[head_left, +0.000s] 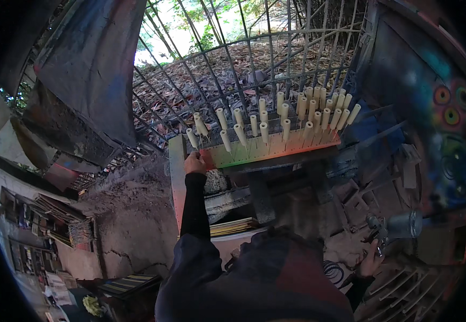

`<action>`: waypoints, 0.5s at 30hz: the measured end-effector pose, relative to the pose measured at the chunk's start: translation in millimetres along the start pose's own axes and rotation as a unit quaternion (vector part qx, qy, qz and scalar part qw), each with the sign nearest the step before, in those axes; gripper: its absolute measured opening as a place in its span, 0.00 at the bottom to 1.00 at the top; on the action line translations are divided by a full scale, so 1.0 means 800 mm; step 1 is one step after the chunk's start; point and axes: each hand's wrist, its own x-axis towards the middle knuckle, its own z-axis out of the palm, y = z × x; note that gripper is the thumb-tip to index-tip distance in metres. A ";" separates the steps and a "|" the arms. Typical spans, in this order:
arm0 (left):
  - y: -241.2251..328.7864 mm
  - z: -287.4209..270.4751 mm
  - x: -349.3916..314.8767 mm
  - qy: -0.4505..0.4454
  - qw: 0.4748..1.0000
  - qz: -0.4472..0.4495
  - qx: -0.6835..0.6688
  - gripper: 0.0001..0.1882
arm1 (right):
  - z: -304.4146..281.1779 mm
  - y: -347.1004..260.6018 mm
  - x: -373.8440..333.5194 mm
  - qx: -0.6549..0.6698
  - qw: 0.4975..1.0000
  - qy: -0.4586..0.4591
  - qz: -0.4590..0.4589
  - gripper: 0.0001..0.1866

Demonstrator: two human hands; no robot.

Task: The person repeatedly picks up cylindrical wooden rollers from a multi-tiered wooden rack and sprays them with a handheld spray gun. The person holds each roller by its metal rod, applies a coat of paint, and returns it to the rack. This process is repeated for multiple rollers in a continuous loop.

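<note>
My left hand (195, 162) is at the left end of a long board (265, 154) painted red, green and orange. Its fingers are closed at the foot of a thin stick that carries a pale hollow cylinder (191, 138). Several more pale cylinders (286, 130) stand on thin sticks in rows along the board, some leaning outward. At the lower right, my right hand (371, 260) grips a spray gun (381, 237) with a grey metal cup (404, 224). The gun is well away from the board, and my fingers partly hide its handle.
Behind the board rises a metal bar grille (249, 59), with dry leaves beyond it. A paint-stained panel (437, 118) stands at the right. Wooden scraps (359, 201) lie beside the bench. Stacked boards (61, 217) are at the left, and a dark cloth (93, 80) hangs at the upper left.
</note>
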 end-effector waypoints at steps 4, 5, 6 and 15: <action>-0.015 0.008 0.008 0.008 0.997 0.046 0.055 0.08 | 0.003 0.001 0.002 -0.005 1.000 0.018 -0.011 0.17; -0.018 0.009 0.010 0.006 0.997 0.044 0.058 0.08 | 0.000 0.006 0.005 -0.008 1.000 0.022 -0.008 0.17; -0.020 0.010 0.011 0.004 0.997 0.042 0.061 0.08 | -0.002 0.009 0.006 -0.011 1.000 0.027 -0.005 0.16; 0.074 -0.057 -0.029 0.087 0.989 0.045 -0.107 0.05 | -0.002 -0.022 -0.010 -0.050 0.998 0.035 -0.031 0.16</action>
